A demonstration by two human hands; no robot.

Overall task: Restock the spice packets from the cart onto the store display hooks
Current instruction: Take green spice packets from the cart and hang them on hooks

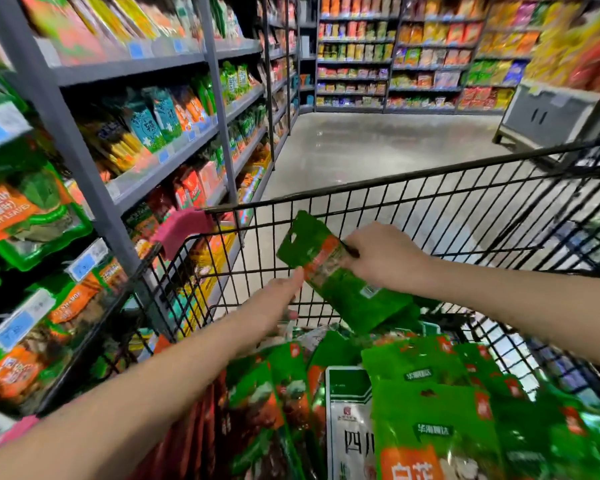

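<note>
At nine o'clock the display shelves (32, 216) hold blurred green-and-orange bags. A pink cloth (182, 226) drapes over the far-left corner of the wire cart (430, 183). The left hand (281, 289) reaches forward, its fingers straight and a fingertip touching the lower-left edge of the green spice packet (340, 282). That packet hangs above the cart's front. Its long axis is tilted, with the hang-hole end toward eleven o'clock and the bottom toward five. The right hand (381, 258) is clamped round its middle from the three o'clock side. At six o'clock the cart holds heaped green packets (430, 410) and one white packet (349, 427).
</note>
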